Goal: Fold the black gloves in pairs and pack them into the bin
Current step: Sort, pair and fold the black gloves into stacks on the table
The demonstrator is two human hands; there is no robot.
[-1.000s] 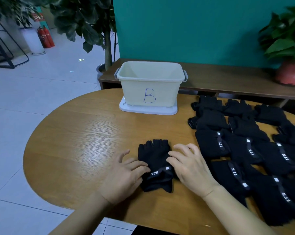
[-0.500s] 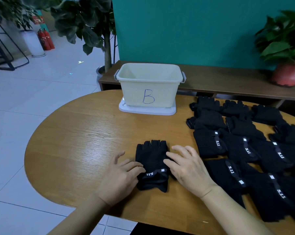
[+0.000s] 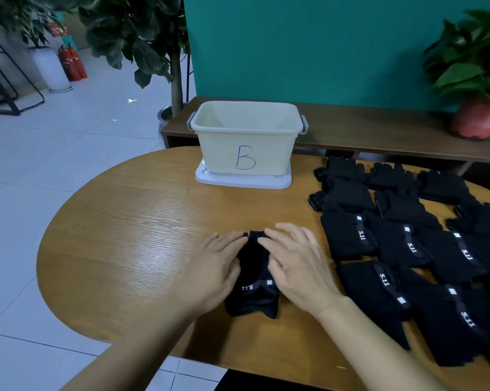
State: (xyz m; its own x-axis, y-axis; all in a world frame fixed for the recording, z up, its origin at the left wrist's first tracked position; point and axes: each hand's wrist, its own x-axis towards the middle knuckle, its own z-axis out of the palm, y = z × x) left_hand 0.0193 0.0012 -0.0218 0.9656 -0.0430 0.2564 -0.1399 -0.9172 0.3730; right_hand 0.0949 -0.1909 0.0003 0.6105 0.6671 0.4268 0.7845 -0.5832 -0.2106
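Note:
A stacked pair of black gloves with a white 5.11 label lies on the wooden table in front of me, cuffs toward me. My left hand presses on its left side with straight fingers reaching the finger end. My right hand presses on its right side the same way. The cream bin marked B stands open at the back of the table on a white lid. Several more black gloves lie spread over the right half of the table.
The round wooden table ends close on the left and near edges. A low wooden bench runs behind it with a red-potted plant. A tall plant stands behind the bin.
Both hands slid forward along the glove pair from the cuff area to the finger end, now covering the sides and fingertips. The gloves stayed in place.

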